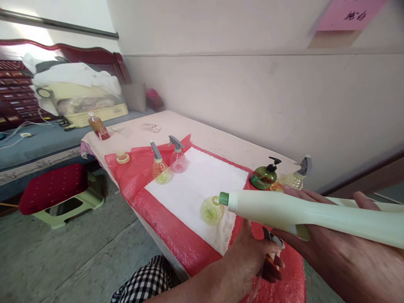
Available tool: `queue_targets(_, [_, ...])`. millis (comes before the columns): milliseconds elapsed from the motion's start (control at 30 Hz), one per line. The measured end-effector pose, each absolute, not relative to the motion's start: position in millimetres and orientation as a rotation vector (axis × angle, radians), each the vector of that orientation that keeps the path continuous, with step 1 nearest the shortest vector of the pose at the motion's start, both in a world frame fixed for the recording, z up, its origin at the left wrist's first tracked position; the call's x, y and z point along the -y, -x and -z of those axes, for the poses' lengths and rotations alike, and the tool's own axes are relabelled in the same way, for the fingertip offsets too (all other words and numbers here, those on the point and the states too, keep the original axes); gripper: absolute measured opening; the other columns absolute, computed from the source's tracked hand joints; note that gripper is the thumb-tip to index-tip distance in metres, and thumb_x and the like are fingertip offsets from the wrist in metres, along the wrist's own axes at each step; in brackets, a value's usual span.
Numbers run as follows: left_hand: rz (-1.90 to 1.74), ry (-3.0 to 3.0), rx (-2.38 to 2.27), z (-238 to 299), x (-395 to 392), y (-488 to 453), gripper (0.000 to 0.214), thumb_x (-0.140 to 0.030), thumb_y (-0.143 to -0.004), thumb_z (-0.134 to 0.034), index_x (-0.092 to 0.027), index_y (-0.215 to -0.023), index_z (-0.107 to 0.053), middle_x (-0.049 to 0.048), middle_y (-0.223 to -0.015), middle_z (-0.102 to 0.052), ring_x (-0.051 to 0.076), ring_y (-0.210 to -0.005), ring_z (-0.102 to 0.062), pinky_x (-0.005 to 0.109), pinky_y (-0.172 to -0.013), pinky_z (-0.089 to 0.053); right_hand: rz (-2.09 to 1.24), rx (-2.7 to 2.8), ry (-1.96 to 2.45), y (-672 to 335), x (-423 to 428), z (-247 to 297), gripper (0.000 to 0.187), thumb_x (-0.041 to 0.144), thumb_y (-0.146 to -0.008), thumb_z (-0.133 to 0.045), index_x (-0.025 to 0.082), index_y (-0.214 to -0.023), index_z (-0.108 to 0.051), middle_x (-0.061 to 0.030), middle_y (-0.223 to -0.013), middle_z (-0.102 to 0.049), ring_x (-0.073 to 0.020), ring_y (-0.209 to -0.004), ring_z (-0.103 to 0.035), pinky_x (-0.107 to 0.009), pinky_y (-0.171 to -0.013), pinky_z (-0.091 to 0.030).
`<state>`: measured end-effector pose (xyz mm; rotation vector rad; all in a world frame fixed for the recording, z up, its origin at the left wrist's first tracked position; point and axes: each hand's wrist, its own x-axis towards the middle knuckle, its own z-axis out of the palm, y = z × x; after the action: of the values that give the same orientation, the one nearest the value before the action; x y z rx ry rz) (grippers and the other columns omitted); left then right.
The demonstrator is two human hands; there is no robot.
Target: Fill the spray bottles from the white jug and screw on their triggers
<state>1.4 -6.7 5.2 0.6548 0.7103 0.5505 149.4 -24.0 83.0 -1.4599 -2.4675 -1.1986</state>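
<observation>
My right hand (325, 252) grips a large pale green bottle (303, 210) lying almost level. Its green spout (224, 198) is at the open neck of a round clear bottle (212, 211) holding yellowish-green liquid. That round bottle stands on a white cloth (202, 181). Below the large bottle, my left hand (243, 256) has its fingers curled around a grey trigger spray head (272, 239); its lower part is hidden by the hand. Two spray bottles with grey heads, one yellowish (161, 171) and one pink (179, 162), stand at the cloth's far left.
A green pump bottle (264, 177) and another spray bottle (296, 179) stand by the wall side. Red plastic sheeting (186, 240) covers much of the table. A small jar (123, 158) and a drink bottle (98, 127) stand left. A red-topped stool (57, 189) is on the floor.
</observation>
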Motion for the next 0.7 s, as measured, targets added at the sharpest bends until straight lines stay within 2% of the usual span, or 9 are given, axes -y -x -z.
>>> queue_targets(133, [-0.542, -0.649, -0.712, -3.6, 7.0, -1.6, 0.08, -0.028, -0.063, -0.064, -0.023, -0.136, -0.033, 0.0007, -0.066, -0.061, 0.011, -0.042, -0.05, 0.022, -0.045, -0.037, 1.208, 2.466, 1.453, -152.2, 23.8, -82.5, 0.049, 0.008, -0.088, -0.034, 0.029, -0.124, -0.06, -0.011, -0.132, -0.054, -0.0324, -0.117, -0.054, -0.069, -0.105, -0.024])
queue_targets(300, [-0.555, -0.655, -0.695, -3.1, 7.2, -1.3, 0.076, -0.026, -0.063, -0.061, -0.023, -0.135, -0.035, 0.0007, -0.065, -0.061, 0.011, -0.041, -0.051, 0.022, -0.044, -0.036, 1.231, 2.502, 1.394, -150.3, 24.8, -84.1, 0.056, 0.006, -0.086, -0.042, 0.04, -0.129, -0.054, -0.0078, -0.135, -0.052, -0.0333, -0.119, -0.053, -0.071, -0.104, -0.022])
queue_targets(467, [-0.549, -0.67, -0.693, -2.4, 7.0, -1.7, 0.075, -0.029, -0.064, -0.062, -0.023, -0.134, -0.036, 0.0006, -0.066, -0.061, 0.011, -0.042, -0.05, 0.022, -0.045, -0.036, 1.232, 2.471, 1.422, -147.5, 24.8, -84.5, 0.048, 0.007, -0.087, -0.04, 0.034, -0.122, -0.06, -0.0091, -0.135, -0.052, -0.0327, -0.118, -0.053, -0.069, -0.105, -0.023])
queue_targets(700, [-0.536, -0.668, -0.704, -4.3, 6.2, -1.5, 0.077, -0.03, -0.063, -0.065, -0.023, -0.134, -0.037, -0.0002, -0.065, -0.059, 0.01, -0.041, -0.05, 0.022, -0.045, -0.036, 1.228, 2.488, 1.412, -149.1, 24.3, -84.5, 0.055, 0.004, -0.085, -0.037, 0.034, -0.126, -0.056, -0.0095, -0.134, -0.052, -0.0333, -0.117, -0.054, -0.07, -0.103, -0.025])
